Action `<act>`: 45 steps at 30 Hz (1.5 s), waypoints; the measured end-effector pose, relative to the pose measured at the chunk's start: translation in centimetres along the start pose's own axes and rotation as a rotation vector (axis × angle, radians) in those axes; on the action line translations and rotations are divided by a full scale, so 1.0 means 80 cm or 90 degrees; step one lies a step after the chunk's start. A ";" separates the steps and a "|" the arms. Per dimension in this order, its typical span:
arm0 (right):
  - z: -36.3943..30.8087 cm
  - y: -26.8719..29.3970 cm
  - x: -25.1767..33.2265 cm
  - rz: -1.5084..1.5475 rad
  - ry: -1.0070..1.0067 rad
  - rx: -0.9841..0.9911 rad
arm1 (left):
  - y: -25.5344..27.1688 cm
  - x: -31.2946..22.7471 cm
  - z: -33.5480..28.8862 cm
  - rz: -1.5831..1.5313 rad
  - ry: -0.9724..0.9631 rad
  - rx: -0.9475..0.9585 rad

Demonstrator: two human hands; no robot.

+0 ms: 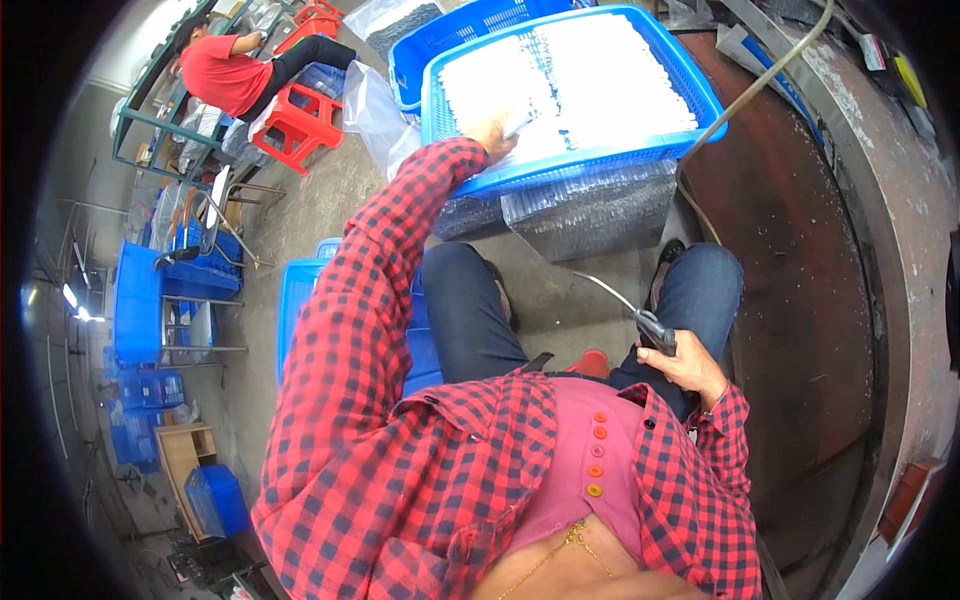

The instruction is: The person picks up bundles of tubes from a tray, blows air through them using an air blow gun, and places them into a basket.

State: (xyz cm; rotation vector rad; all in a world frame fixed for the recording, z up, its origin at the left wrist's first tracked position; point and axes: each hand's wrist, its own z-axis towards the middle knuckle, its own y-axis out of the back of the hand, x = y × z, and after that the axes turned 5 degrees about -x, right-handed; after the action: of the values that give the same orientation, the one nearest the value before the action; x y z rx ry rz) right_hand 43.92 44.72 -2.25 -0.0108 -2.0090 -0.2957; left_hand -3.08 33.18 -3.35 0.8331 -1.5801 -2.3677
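Note:
My left hand reaches over the near left rim of a blue plastic basket. Its fingers are closed on a small white piece, partly washed out by glare. Rows of bright white pieces fill the basket; their exact shape is lost in the brightness. Near my right thigh, my right hand is wrapped around the dark handle of a tool with a slim, curved metal shaft pointing up and left.
Bubble-wrapped bundles sit under the basket, and another blue basket stands behind it. A hose runs along the right side. Blue crates are by my left arm. A person in red sits beside a red stool.

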 end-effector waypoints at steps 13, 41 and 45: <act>-0.006 -0.013 -0.007 -0.003 0.046 -0.003 | 0.028 -0.025 0.001 -0.476 0.226 -0.184; 0.034 -0.001 0.124 -0.065 0.359 -0.365 | 0.055 -0.251 -0.235 -1.004 0.220 0.438; 0.050 -0.006 0.137 -0.192 0.377 -0.313 | 0.020 -0.239 -0.254 -0.895 0.179 0.411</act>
State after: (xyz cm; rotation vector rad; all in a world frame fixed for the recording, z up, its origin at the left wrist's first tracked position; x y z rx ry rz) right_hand 35.43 43.73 5.69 0.0641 -1.3091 -0.8736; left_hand 23.44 24.71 -0.90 3.0274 -1.9177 -1.9634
